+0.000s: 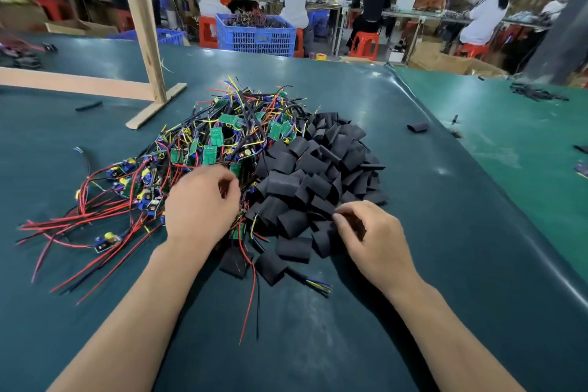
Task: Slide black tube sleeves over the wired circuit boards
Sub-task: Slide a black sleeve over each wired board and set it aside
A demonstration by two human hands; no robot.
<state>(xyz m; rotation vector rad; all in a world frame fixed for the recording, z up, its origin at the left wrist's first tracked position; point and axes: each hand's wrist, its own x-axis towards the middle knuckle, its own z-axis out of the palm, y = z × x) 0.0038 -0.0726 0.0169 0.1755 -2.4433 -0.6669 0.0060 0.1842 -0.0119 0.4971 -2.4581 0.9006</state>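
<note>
A tangled heap of green wired circuit boards [219,137] with red, black, yellow and blue leads lies in the middle of the dark green table. A pile of short black tube sleeves [318,169] lies against its right side. My left hand [200,204] rests at the near edge of the board heap, fingers curled into the wires; what it grips is hidden. My right hand [369,239] sits at the near edge of the sleeve pile, with thumb and fingers pinched on a black sleeve [327,240]. One sleeved board [235,262] with red and black leads lies between my wrists.
A wooden frame [143,41] stands on the table at the back left. Loose sleeves [417,127] lie to the right, where a lighter green table [525,143] adjoins. Beyond the far edge are a blue crate [257,36], red stools and several seated people.
</note>
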